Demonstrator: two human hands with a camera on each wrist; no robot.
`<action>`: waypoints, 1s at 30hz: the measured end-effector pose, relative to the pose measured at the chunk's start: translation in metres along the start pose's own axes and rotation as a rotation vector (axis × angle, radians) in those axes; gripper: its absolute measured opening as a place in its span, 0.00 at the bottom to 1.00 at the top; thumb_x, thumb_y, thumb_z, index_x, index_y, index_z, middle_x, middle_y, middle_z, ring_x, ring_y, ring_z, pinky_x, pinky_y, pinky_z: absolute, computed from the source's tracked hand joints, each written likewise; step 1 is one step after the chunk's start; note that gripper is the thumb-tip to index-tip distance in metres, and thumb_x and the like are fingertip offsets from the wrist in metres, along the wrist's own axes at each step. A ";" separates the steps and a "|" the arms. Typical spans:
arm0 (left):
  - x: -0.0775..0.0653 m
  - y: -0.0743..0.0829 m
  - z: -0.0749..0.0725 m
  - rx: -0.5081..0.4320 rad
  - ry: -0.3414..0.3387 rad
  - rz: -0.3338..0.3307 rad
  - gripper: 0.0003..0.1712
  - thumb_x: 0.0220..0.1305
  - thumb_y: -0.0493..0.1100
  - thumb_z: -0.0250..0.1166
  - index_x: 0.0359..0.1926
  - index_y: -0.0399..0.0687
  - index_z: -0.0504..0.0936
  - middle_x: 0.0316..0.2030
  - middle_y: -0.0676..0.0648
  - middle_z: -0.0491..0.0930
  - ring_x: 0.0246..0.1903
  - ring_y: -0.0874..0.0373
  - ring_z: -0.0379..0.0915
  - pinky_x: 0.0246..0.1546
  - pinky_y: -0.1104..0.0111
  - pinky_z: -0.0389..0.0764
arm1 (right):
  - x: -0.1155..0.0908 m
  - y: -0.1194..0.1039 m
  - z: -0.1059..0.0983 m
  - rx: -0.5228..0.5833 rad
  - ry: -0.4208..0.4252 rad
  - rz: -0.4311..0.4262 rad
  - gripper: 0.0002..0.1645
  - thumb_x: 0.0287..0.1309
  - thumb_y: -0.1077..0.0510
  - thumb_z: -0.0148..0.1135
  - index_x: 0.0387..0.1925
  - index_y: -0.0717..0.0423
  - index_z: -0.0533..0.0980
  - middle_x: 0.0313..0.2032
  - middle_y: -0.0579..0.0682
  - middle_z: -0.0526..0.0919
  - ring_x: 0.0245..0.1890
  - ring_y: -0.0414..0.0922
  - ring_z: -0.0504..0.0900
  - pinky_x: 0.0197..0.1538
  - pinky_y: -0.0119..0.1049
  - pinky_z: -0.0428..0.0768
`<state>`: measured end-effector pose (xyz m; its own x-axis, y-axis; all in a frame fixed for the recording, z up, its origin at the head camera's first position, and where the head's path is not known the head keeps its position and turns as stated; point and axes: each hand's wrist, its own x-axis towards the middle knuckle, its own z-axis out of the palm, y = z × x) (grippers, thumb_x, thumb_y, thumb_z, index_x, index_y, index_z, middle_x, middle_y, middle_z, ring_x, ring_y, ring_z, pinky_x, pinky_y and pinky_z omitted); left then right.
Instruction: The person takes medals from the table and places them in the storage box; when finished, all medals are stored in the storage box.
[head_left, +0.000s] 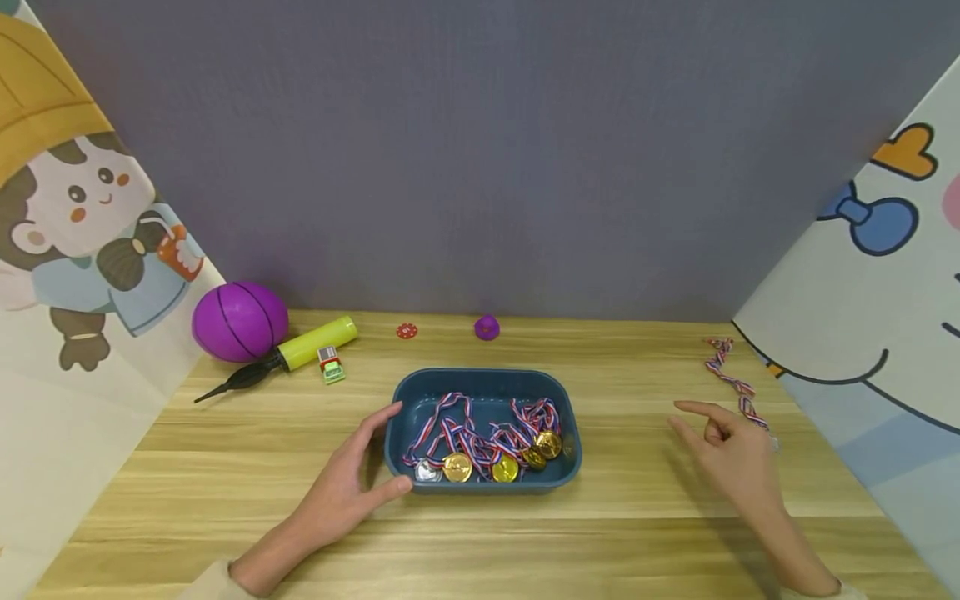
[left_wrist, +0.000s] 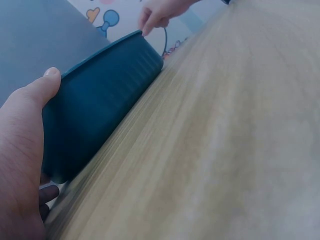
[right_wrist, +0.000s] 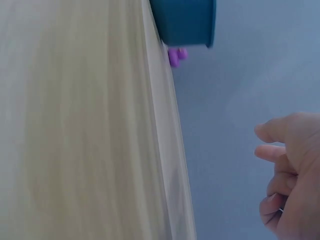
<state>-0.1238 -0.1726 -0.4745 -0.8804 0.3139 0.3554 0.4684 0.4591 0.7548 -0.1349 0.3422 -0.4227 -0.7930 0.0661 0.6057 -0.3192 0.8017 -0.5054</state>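
A dark blue plastic tub (head_left: pixel 480 488) stands on the table, with several gold medals (head_left: pixel 505 468) and a silver medal (head_left: pixel 428 471) inside on tangled red, white and blue ribbons. My left hand (head_left: pixel 341 487) holds the tub's left end, thumb at the near rim and fingers along the side. The left wrist view shows the thumb against the tub's wall (left_wrist: pixel 95 110). My right hand (head_left: pixel 731 458) hovers right of the tub, thumb and index finger extended and apart, nothing between them. Beyond it lies another ribbon (head_left: pixel 720 367); a silvery piece at its end is partly hidden.
At the back left are a purple ball (head_left: pixel 240 322), a yellow-green hand pump (head_left: pixel 318 342) and a small red and green item (head_left: pixel 331 365). A red chip (head_left: pixel 407 331) and a small purple object (head_left: pixel 487 327) lie near the grey back wall (head_left: pixel 480 167).
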 end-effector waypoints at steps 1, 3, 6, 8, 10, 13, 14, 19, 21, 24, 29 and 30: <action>0.000 0.000 0.000 -0.001 0.000 0.000 0.57 0.64 0.50 0.82 0.87 0.64 0.60 0.74 0.40 0.77 0.72 0.37 0.74 0.72 0.29 0.68 | 0.001 0.003 -0.003 -0.010 0.013 0.007 0.16 0.50 0.70 0.86 0.43 0.61 0.92 0.15 0.38 0.61 0.18 0.25 0.52 0.19 0.29 0.57; 0.000 0.001 0.000 0.000 0.002 -0.001 0.57 0.64 0.50 0.82 0.87 0.64 0.60 0.74 0.40 0.77 0.72 0.37 0.74 0.73 0.29 0.68 | 0.001 0.009 -0.008 -0.019 0.020 0.051 0.16 0.52 0.68 0.86 0.44 0.60 0.92 0.15 0.39 0.61 0.18 0.26 0.52 0.19 0.29 0.57; 0.000 0.001 -0.001 -0.004 0.001 -0.004 0.57 0.64 0.50 0.83 0.87 0.64 0.60 0.74 0.40 0.77 0.72 0.37 0.74 0.73 0.29 0.67 | 0.001 0.018 -0.015 -0.040 0.009 0.121 0.15 0.56 0.66 0.85 0.47 0.61 0.92 0.15 0.40 0.61 0.17 0.28 0.52 0.19 0.31 0.57; 0.000 0.001 -0.001 -0.003 0.001 -0.006 0.57 0.64 0.50 0.82 0.87 0.64 0.60 0.74 0.40 0.76 0.72 0.36 0.73 0.72 0.28 0.67 | 0.001 0.024 -0.019 -0.061 -0.003 0.153 0.15 0.59 0.64 0.84 0.48 0.62 0.92 0.14 0.41 0.61 0.16 0.29 0.52 0.18 0.31 0.56; 0.000 0.001 -0.001 -0.002 0.000 -0.007 0.57 0.64 0.50 0.82 0.87 0.64 0.60 0.75 0.39 0.76 0.73 0.35 0.73 0.72 0.28 0.67 | 0.001 0.029 -0.023 -0.083 -0.009 0.170 0.16 0.60 0.63 0.83 0.49 0.63 0.91 0.14 0.41 0.61 0.16 0.29 0.52 0.17 0.31 0.56; 0.000 0.001 0.000 -0.002 0.001 -0.010 0.57 0.64 0.50 0.82 0.87 0.64 0.61 0.75 0.39 0.75 0.73 0.34 0.72 0.72 0.27 0.67 | 0.001 0.039 -0.029 -0.099 -0.006 0.189 0.16 0.62 0.60 0.83 0.49 0.64 0.91 0.14 0.40 0.61 0.16 0.30 0.53 0.17 0.32 0.55; 0.000 0.001 0.000 -0.003 0.000 -0.011 0.57 0.64 0.50 0.82 0.87 0.64 0.61 0.75 0.39 0.75 0.73 0.34 0.72 0.72 0.28 0.67 | 0.001 0.042 -0.031 -0.103 -0.001 0.195 0.16 0.62 0.60 0.83 0.49 0.64 0.91 0.14 0.39 0.61 0.16 0.30 0.53 0.17 0.32 0.55; 0.000 0.001 0.000 -0.009 -0.001 -0.013 0.57 0.64 0.50 0.82 0.87 0.63 0.61 0.75 0.39 0.75 0.73 0.34 0.72 0.72 0.27 0.67 | 0.001 0.063 -0.041 -0.163 0.001 0.219 0.19 0.62 0.56 0.83 0.49 0.65 0.91 0.13 0.40 0.63 0.16 0.32 0.55 0.18 0.34 0.55; 0.000 0.001 0.000 -0.012 0.000 -0.013 0.57 0.64 0.50 0.82 0.87 0.63 0.61 0.75 0.39 0.75 0.73 0.34 0.72 0.72 0.27 0.67 | 0.001 0.071 -0.046 -0.190 -0.015 0.234 0.20 0.64 0.55 0.82 0.51 0.65 0.90 0.13 0.40 0.64 0.15 0.33 0.55 0.17 0.33 0.56; 0.000 0.001 0.000 -0.011 0.001 -0.012 0.57 0.64 0.50 0.82 0.87 0.63 0.61 0.75 0.40 0.76 0.73 0.36 0.73 0.73 0.28 0.67 | 0.000 0.079 -0.052 -0.216 -0.048 0.269 0.22 0.66 0.53 0.81 0.53 0.65 0.89 0.13 0.40 0.64 0.15 0.35 0.56 0.17 0.34 0.57; 0.000 0.002 0.000 -0.006 0.000 -0.013 0.57 0.64 0.50 0.83 0.87 0.63 0.60 0.74 0.41 0.77 0.72 0.38 0.74 0.73 0.30 0.68 | -0.003 0.092 -0.062 -0.248 -0.083 0.284 0.24 0.68 0.53 0.80 0.56 0.66 0.88 0.12 0.41 0.64 0.14 0.35 0.57 0.16 0.34 0.57; 0.000 0.002 0.000 -0.005 0.000 -0.013 0.57 0.64 0.50 0.83 0.87 0.63 0.60 0.74 0.41 0.77 0.72 0.38 0.74 0.73 0.30 0.68 | -0.003 0.094 -0.064 -0.257 -0.092 0.283 0.24 0.68 0.52 0.79 0.57 0.66 0.88 0.12 0.42 0.65 0.14 0.35 0.57 0.17 0.35 0.58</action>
<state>-0.1229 -0.1720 -0.4730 -0.8865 0.3080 0.3453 0.4564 0.4588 0.7624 -0.1295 0.4553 -0.4331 -0.8779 0.2614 0.4013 0.0495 0.8829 -0.4669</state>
